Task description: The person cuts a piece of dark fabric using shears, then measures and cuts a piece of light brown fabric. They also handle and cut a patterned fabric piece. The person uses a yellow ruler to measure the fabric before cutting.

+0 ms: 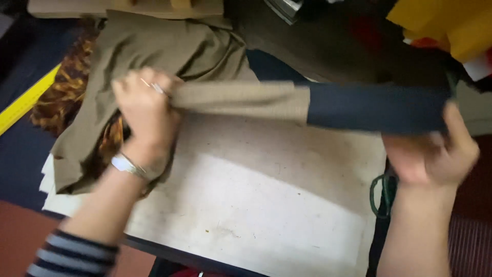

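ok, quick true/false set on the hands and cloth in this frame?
1. The left hand grips the tan end of the strip. True.
2. The right hand holds scissors. False: it holds the strip's navy end.
3. The strip lies crumpled on the board. False: it is stretched between both hands.
4. A watch is on the left wrist. True.
5. Olive cloth lies behind the left hand. True.

We see a long fabric strip (307, 105) stretched taut and level above the pale bench (256, 205), its left half ribbed tan, its right half dark navy. The tan end meets a crumpled olive cloth (154, 51); both ends are pinched in our hands.
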